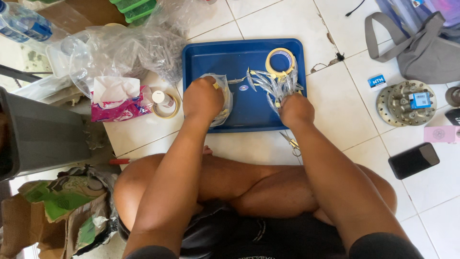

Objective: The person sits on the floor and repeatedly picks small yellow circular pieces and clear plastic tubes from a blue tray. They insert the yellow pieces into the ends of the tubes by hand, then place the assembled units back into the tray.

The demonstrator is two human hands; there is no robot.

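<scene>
A blue plastic tray [249,55] lies on the white tiled floor in front of my crossed legs. My left hand [203,98] is closed on a clear plastic bag [223,98] with small yellowish contents, at the tray's near left. My right hand [296,108] grips a fanned bunch of small clear packets [275,84] with silvery pieces inside, at the tray's near right. A roll of beige tape [280,62] rests on the tray just beyond the packets. One loose packet [236,80] lies between the two hands.
Small scissors [290,142] lie on the floor by my right wrist. Crumpled clear bags [129,50], a pink tissue pack [117,108] and a second tape roll [167,106] sit left. A black phone [413,160], a round metal part [406,102] and a grey bag [421,45] are right.
</scene>
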